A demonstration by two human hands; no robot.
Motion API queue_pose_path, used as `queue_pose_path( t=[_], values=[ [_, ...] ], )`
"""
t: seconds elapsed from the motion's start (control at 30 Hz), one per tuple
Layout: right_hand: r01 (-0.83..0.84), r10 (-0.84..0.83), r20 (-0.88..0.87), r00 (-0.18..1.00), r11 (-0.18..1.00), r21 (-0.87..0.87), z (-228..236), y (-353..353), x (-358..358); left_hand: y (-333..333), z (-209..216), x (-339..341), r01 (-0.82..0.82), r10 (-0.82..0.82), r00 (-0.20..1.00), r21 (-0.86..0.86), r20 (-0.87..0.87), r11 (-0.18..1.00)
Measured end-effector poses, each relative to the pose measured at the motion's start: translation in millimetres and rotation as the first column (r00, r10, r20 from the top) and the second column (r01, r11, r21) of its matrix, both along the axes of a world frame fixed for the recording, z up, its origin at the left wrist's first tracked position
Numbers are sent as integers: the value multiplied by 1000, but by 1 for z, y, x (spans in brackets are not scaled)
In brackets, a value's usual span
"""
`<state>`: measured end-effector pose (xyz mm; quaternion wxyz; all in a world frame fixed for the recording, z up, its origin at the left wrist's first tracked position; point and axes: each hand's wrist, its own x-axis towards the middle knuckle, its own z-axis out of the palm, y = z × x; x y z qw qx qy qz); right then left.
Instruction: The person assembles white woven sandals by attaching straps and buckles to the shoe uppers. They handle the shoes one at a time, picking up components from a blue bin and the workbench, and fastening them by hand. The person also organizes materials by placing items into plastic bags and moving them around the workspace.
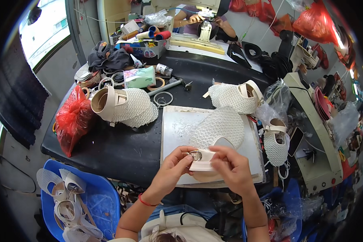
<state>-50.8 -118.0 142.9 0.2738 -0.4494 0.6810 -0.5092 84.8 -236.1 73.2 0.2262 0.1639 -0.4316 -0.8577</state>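
Observation:
In front of me a cream woven shoe upper [218,128] lies over a pale board [174,121], its mesh toe pointing away. My left hand [170,166] pinches the ankle strap at its metal buckle [196,155]. On the other side, my right hand [232,166] has its thumb and fingers closed on the strap and smooth cream heel part. Its fingertips partly cover what they grip. Matching woven uppers stand around the board: one at the left [127,105], one behind [234,96], one at the right [276,142].
A knotted red plastic bag [73,119] sits at the table's left edge, near tape rolls and a hammer [165,87]. Blue tub [109,193] at lower left holds cream shoe parts. A machine [316,137] borders the right side. Another person works at a machine [205,32] across the table.

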Motion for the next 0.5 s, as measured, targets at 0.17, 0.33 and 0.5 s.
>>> queue_pose_path(
  t=[0.17, 0.33, 0.5],
  values=[
    [-120, 86, -314, 945, 989, -88, 5, 6, 6, 6, -4, -2, -63, 71, 997, -185, 39, 981],
    [42, -52, -245, 968, 998, -45, 8, 16, 34, 12, -5, -3, -53, 62, 997, -171, 50, 984],
    [124, -121, 29, 992, 988, -93, -26, 1, 6, 12, -7, 7, 22, -8, 994, 129, -110, 991]
  ],
)
